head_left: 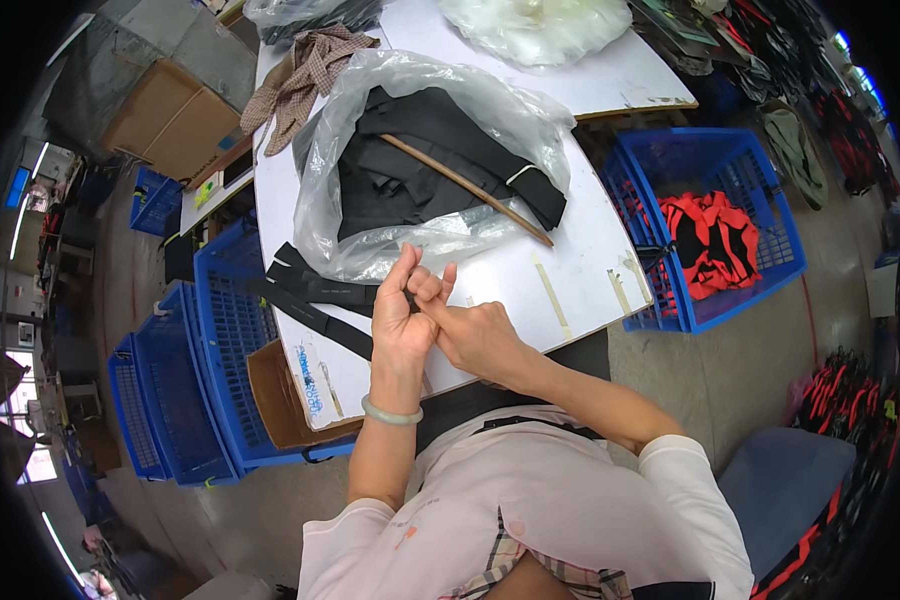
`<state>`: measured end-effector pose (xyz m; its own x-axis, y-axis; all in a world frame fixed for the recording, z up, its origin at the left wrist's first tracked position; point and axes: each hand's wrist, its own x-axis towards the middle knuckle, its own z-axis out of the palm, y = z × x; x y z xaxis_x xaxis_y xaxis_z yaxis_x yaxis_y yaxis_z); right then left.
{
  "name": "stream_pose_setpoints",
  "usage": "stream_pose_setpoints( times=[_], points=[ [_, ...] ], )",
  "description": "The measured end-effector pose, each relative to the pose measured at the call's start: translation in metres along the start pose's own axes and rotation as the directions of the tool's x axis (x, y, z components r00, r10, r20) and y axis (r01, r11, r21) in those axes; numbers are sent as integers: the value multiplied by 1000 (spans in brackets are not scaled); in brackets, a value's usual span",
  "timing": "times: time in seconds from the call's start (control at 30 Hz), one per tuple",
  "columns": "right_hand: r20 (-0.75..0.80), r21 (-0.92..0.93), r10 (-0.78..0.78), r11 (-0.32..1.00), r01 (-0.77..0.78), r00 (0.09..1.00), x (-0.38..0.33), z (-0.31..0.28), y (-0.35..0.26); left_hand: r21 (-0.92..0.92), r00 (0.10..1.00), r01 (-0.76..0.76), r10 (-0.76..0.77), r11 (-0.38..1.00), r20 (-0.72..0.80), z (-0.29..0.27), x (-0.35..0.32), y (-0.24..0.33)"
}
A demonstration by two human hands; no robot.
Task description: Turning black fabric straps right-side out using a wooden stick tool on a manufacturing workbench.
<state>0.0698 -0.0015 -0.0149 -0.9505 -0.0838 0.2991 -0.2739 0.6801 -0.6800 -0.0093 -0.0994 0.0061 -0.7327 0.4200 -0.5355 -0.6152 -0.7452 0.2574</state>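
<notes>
My left hand [402, 314] is raised palm-up over the table's near edge, its fingers curled and a pale bangle [392, 412] on the wrist. Against its fingers presses my right hand [478, 338], closed as well; anything small between them is hidden. Just beyond both hands lies a clear plastic bag [320, 215], spread wide around folded black fabric pieces [395, 190]. A thin wooden stick [467, 185] rests across the fabric, its near end reaching past the bag. Black straps [315, 312] lie left of my hands, partly behind the left one.
The white table [590, 262] carries tape strips, a checked cloth [310, 75] and another clear bag [540, 30]. At right stands a blue crate [675, 310] with red-and-black pieces [710, 245]. Blue crates [232, 290] and a cardboard box [275, 390] crowd the left side.
</notes>
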Motion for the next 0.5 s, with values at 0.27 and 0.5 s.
stream_pose_setpoints(
  times=[0.27, 0.5],
  points=[
    [38, -138, 13, 990, -7, 999, -13, -8, -2, 5, 983, -25, 25, 1000, -179, 3, -2, 12],
    [31, -240, -91, 966, 96, 995, -15, 8, 20, 243, 995, 32, -8, 970, -97, -20, 4, -7]
  ],
)
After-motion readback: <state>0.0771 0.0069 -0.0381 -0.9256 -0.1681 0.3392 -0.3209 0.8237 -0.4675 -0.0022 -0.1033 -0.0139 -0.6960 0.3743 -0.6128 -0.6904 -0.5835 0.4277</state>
